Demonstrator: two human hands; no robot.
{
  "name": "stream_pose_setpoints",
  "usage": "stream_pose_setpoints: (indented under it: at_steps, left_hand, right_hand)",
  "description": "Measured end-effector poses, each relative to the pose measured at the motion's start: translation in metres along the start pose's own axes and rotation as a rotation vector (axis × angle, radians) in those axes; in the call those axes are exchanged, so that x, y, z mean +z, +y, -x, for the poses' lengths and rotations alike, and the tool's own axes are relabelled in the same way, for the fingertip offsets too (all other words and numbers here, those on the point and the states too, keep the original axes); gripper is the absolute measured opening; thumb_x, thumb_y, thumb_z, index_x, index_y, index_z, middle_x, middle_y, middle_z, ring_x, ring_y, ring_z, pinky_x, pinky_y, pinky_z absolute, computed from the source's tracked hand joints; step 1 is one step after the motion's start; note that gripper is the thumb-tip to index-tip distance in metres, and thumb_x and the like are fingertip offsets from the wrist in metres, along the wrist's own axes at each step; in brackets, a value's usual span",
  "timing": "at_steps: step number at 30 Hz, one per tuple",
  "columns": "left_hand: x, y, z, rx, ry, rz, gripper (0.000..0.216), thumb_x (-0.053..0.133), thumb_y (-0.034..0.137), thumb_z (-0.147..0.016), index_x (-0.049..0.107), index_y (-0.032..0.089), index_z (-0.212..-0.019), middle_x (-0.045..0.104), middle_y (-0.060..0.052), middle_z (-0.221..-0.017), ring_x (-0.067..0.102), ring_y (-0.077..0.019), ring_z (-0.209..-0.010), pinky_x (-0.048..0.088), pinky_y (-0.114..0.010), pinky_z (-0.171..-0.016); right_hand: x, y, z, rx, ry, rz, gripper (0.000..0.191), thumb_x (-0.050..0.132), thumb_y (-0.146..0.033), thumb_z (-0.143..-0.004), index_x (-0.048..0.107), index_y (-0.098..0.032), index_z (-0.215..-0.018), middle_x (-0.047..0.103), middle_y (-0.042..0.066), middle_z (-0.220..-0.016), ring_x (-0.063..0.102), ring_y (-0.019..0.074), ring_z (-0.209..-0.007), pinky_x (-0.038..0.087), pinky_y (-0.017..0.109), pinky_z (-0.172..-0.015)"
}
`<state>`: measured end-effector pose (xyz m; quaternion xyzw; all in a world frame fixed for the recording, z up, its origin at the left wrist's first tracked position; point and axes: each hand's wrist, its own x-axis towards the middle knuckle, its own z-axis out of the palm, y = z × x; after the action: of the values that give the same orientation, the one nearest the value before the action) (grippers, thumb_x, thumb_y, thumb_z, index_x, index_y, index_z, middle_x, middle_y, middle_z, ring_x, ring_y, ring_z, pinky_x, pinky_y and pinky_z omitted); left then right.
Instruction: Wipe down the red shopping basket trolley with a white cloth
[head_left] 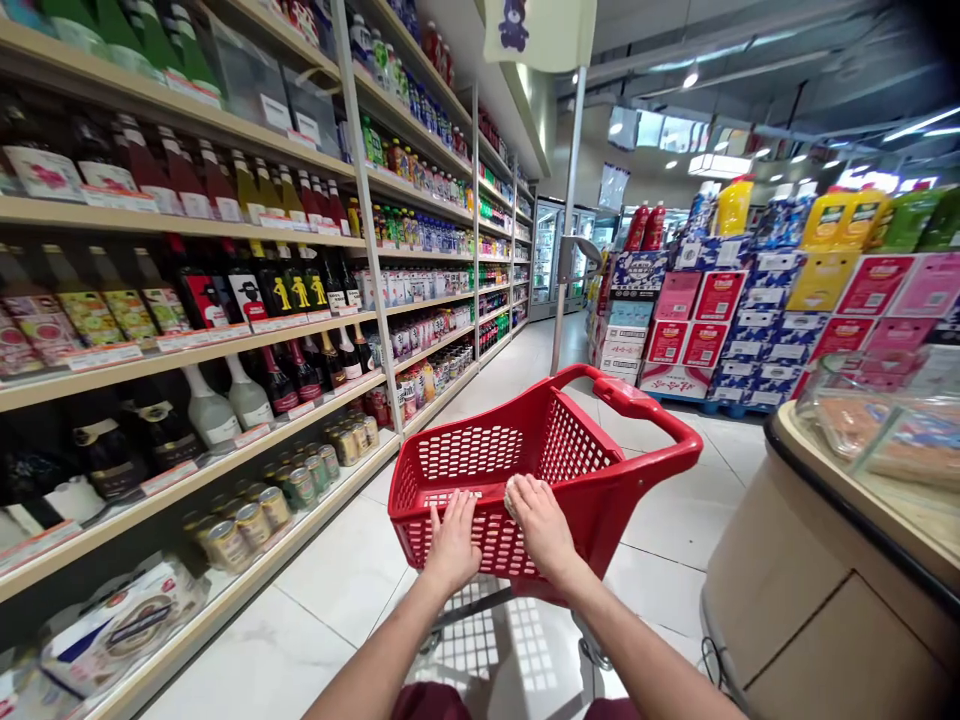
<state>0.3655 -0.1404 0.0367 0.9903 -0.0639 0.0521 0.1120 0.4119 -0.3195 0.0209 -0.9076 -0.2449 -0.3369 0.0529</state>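
A red plastic shopping cart (600, 470) stands in the aisle right in front of me, its handle turned to the far right. My left hand (452, 540) lies flat on the near wall of the basket, fingers stretched out. My right hand (541, 525) rests on the near rim, fingers curled over a small white cloth or wipe (511, 497) pressed against the plastic. The basket looks empty as far as its mesh walls show.
Long shelves (225, 330) of bottles, cans and jars line the left. A rounded beige counter (817, 560) with packaged food stands close on the right. Stacked drink cartons (742, 320) fill the far right. A grey pole (568, 230) rises behind the cart. White tiled floor (352, 570) runs ahead.
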Motion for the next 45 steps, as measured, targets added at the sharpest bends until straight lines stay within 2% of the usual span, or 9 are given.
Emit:
stream_pose_setpoints:
  at_steps: [6, 10, 14, 22, 25, 32, 34, 40, 45]
  left_hand:
    - [0.001, 0.000, 0.003, -0.002, 0.055, 0.049, 0.074, 0.038, 0.004, -0.057, 0.033, 0.009, -0.130, 0.027, -0.011, -0.142, 0.014, -0.0232, -0.133, 0.005, -0.054, -0.106]
    - [0.005, 0.032, -0.012, 0.052, 0.201, 0.213, 0.068, 0.036, 0.005, -0.063, 0.031, 0.008, -0.131, 0.027, -0.013, -0.141, 0.017, -0.0216, -0.132, 0.008, -0.052, -0.107]
    - [0.009, 0.069, -0.031, 0.281, 0.161, 0.449, 0.058, 0.034, 0.012, -0.075, 0.029, 0.014, -0.133, 0.030, -0.009, -0.141, 0.025, -0.0172, -0.130, 0.023, -0.042, -0.107]
    - [0.029, 0.102, -0.072, 0.258, 0.361, 0.380, 0.040, 0.049, 0.013, -0.073, 0.051, 0.017, -0.113, 0.053, -0.010, -0.120, 0.046, -0.0223, -0.113, 0.038, -0.044, -0.098]
    - [0.035, 0.083, -0.073, 0.310, 0.430, 0.391, 0.038, 0.043, 0.004, -0.071, 0.057, 0.019, -0.103, 0.062, -0.006, -0.105, 0.054, -0.0174, -0.100, 0.046, -0.038, -0.091]
    - [0.039, -0.041, -0.029, 0.197, 0.655, 0.302, 0.047, 0.032, 0.001, -0.071, 0.056, 0.020, -0.108, 0.056, -0.006, -0.119, 0.044, -0.0185, -0.117, 0.039, -0.046, -0.098]
    - [0.040, -0.038, -0.027, 0.151, 0.674, 0.292, 0.047, 0.031, 0.000, -0.071, 0.057, 0.019, -0.106, 0.056, -0.005, -0.119, 0.043, -0.0183, -0.119, 0.039, -0.046, -0.099]
    - [0.040, 0.047, -0.047, 0.117, 0.578, 0.294, 0.035, 0.051, 0.015, -0.067, 0.056, 0.014, -0.102, 0.054, -0.013, -0.116, 0.045, -0.0265, -0.114, 0.037, -0.049, -0.098]
    - [0.033, 0.000, -0.037, 0.170, 0.525, 0.278, 0.037, 0.038, 0.003, -0.068, 0.057, 0.019, -0.095, 0.059, -0.007, -0.109, 0.050, -0.0188, -0.108, 0.040, -0.040, -0.097]
  right_hand:
    - [-0.028, 0.036, -0.004, 0.222, -0.066, 0.022, 0.046, 0.036, -0.004, -0.073, 0.056, -0.019, -0.111, 0.055, 0.006, -0.120, 0.041, 0.0239, -0.117, 0.020, 0.046, -0.101]
    - [-0.027, 0.029, -0.003, 0.188, -0.095, -0.008, 0.055, 0.035, -0.007, -0.071, 0.043, -0.014, -0.125, 0.048, 0.009, -0.127, 0.036, 0.0231, -0.121, 0.020, 0.043, -0.102]
    - [-0.025, 0.023, -0.003, 0.151, -0.165, -0.030, 0.067, 0.038, -0.015, -0.069, 0.026, -0.009, -0.134, 0.030, 0.013, -0.140, 0.021, 0.0215, -0.130, 0.017, 0.044, -0.102]
    - [-0.052, 0.062, 0.002, 0.094, -0.207, 0.033, 0.046, 0.036, -0.011, -0.073, 0.053, -0.016, -0.115, 0.054, 0.008, -0.121, 0.042, 0.0226, -0.117, 0.017, 0.045, -0.101]
    - [-0.048, 0.061, 0.006, 0.066, -0.165, 0.008, 0.050, 0.037, -0.007, -0.069, 0.054, -0.017, -0.115, 0.054, 0.005, -0.123, 0.041, 0.0197, -0.118, 0.016, 0.041, -0.103]
    - [-0.039, 0.047, 0.019, 0.120, -0.044, -0.042, 0.049, 0.041, -0.011, -0.066, 0.055, -0.015, -0.114, 0.054, 0.004, -0.122, 0.041, 0.0197, -0.117, 0.012, 0.040, -0.106]
    - [-0.040, 0.037, 0.020, 0.142, -0.035, -0.035, 0.049, 0.042, -0.014, -0.066, 0.055, -0.014, -0.113, 0.055, 0.005, -0.121, 0.040, 0.0209, -0.118, 0.011, 0.042, -0.106]
    - [-0.042, 0.016, 0.019, 0.161, -0.034, 0.017, 0.047, 0.042, -0.015, -0.068, 0.054, -0.015, -0.113, 0.056, 0.006, -0.119, 0.041, 0.0216, -0.116, 0.013, 0.044, -0.105]
    - [-0.047, 0.022, 0.024, 0.105, -0.029, 0.027, 0.045, 0.038, -0.011, -0.071, 0.055, -0.018, -0.112, 0.057, 0.004, -0.118, 0.043, 0.0202, -0.113, 0.015, 0.041, -0.104]
